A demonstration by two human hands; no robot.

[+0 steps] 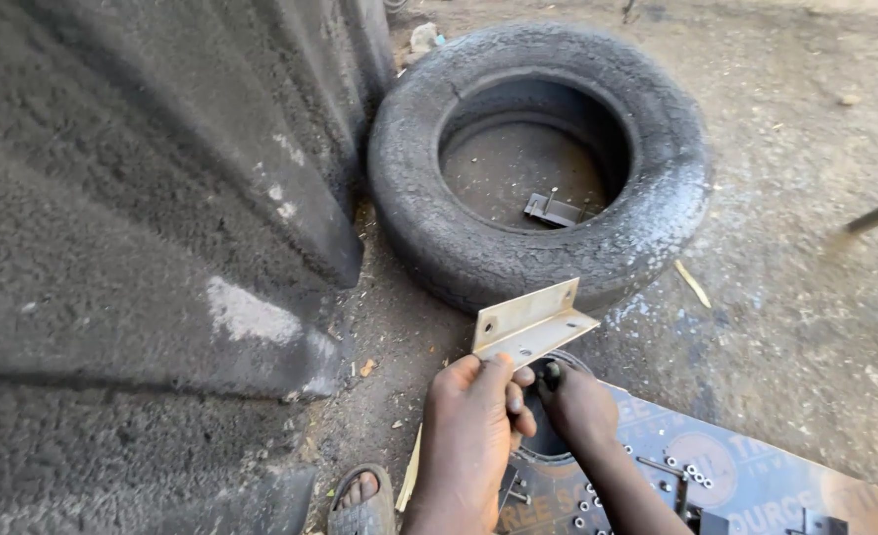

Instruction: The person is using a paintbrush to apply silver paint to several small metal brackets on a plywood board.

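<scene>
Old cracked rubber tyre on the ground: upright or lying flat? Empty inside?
Lying flat: the old cracked rubber tyre rests on its sidewall, opening facing up. Not empty: a small grey metal bracket lies inside on the dirt.

A worn, cracked tyre lies flat on the dirt ground, upper centre of the frame, with a small metal bracket inside its hole. A rough dark wall fills the left. A sandalled foot shows at bottom centre.
</scene>
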